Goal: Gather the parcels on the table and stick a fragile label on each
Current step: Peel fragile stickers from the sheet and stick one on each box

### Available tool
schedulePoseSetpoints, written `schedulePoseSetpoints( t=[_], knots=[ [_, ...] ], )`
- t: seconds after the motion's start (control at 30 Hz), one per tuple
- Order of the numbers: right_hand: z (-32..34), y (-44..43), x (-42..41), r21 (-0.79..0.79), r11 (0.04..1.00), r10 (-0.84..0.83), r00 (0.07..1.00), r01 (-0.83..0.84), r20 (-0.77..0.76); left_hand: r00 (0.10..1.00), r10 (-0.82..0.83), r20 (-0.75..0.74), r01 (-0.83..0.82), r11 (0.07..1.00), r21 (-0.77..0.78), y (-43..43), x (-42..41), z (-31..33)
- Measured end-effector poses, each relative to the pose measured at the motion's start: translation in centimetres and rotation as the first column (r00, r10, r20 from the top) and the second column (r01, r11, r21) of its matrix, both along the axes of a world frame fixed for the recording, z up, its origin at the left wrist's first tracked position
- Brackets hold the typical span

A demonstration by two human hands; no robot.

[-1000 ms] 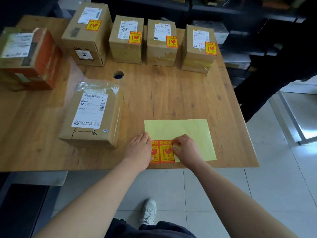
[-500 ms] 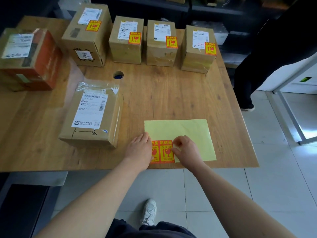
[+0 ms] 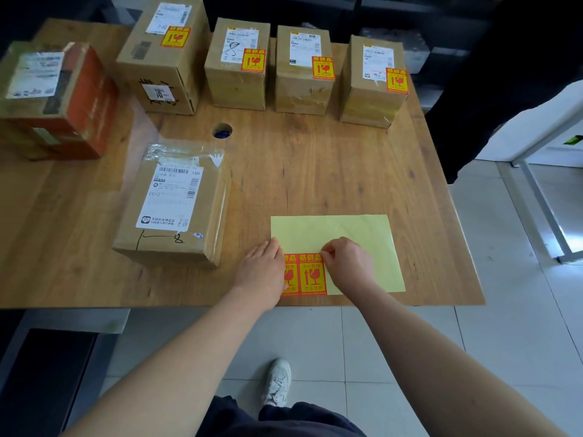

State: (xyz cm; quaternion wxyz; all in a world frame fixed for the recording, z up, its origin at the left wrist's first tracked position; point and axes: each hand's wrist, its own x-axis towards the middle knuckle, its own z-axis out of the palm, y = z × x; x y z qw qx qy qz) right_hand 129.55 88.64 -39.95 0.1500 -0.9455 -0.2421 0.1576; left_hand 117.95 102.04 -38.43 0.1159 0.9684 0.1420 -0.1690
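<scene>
**A:** What was the step in hand?

**B:** Peeling a label [image 3: 311,274] off the sheet [image 3: 347,234] at the table's [image 3: 315,171] near edge. The left hand [image 3: 263,269] lay flat, fingers together, pinning the sheet and half covering a second label. The right hand [image 3: 348,266] had thumb and finger pinched at the label's top right corner; I couldn't tell whether the corner was truly caught.

**A:** How to do it well?

**B:** I'd judge: lift only the corner, peel low and slowly toward the left, and keep the sheet pressed so it doesn't ride up.

**A:** Where would it go?

**B:** Four boxes in the back row wore labels. The flat parcel [image 3: 173,206] just left of the sheet showed none, nor did the red box [image 3: 56,99] at far left.
</scene>
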Motion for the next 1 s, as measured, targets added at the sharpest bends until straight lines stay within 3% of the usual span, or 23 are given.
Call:
schedulePoseSetpoints(
  t=[0.17,0.37,0.8,1.0],
  knots=[
    [0.0,0.3,0.0,-0.062,0.997,0.045,0.999,-0.044,0.006,1.000,0.005,-0.006,-0.005,1.000,-0.008,0.0,0.0,0.1],
    [0.1,-0.8,0.5,0.137,0.988,-0.057,0.992,0.073,-0.114,1.000,0.000,-0.002,0.000,1.000,-0.007,0.0,0.0,0.0],
    [0.2,-0.1,0.2,0.044,0.999,-0.005,0.998,0.007,-0.062,1.000,0.005,-0.005,-0.006,1.000,-0.009,0.0,0.0,0.2],
    [-0.1,-0.8,0.2,0.155,0.986,-0.051,0.995,0.065,-0.087,1.000,0.007,-0.007,-0.007,1.000,-0.014,0.0,0.1,0.3]
  ],
)
